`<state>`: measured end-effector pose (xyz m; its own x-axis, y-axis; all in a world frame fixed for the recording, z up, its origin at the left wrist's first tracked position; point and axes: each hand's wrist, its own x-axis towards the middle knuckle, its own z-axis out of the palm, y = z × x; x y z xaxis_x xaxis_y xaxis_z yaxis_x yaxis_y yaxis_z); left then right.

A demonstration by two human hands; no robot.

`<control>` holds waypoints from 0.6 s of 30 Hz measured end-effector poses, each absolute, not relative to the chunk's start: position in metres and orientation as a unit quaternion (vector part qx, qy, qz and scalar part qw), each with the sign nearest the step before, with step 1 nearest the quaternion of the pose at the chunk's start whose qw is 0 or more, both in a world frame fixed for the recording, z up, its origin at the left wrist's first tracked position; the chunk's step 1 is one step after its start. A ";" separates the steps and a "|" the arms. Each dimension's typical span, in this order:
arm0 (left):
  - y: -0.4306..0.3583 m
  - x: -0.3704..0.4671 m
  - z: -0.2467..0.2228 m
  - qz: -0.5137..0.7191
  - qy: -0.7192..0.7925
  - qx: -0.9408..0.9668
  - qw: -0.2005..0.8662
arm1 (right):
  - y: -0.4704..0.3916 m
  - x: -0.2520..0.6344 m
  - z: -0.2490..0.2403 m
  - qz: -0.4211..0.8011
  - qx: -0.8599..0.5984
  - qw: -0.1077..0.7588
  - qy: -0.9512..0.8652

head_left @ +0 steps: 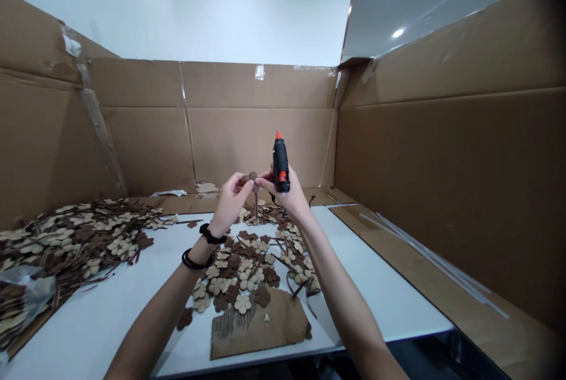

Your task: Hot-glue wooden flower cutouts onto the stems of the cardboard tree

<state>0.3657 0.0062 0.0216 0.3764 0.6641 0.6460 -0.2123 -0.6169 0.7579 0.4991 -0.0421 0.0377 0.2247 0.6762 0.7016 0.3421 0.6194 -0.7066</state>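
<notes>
Above the middle of the table, my left hand (230,198) pinches a small brown flower (252,176) with a thin strip hanging below it. The thumb and fingertips of my right hand (283,188) touch the flower's right side. That same hand also holds a black glue gun (280,162), its orange tip pointing up and away. Under both hands lie many loose brown and cream flowers (246,277) with thin strips among them. A piece of cardboard (278,318) with glue marks rests at the near edge.
A large heap of flowers and strips (84,238) covers the left side, with a clear plastic bag (38,288) on it. Long clear glue sticks (435,262) lie on cardboard at the right. Tall cardboard walls (260,138) enclose the white table (375,286).
</notes>
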 end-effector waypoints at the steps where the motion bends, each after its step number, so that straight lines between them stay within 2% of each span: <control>1: 0.006 0.366 0.022 0.538 0.154 0.719 0.412 | -0.042 0.498 0.038 0.127 -0.416 0.663 -0.609; 9: 0.007 0.365 0.018 0.547 0.150 0.710 0.416 | -0.043 0.493 0.039 0.136 -0.398 0.672 -0.609; 15: 0.007 0.362 0.022 0.558 0.153 0.734 0.357 | -0.048 0.490 0.041 0.115 -0.411 0.666 -0.612; 18: 0.017 0.356 0.025 0.536 0.173 0.772 0.294 | -0.052 0.501 0.044 0.084 -0.424 0.671 -0.602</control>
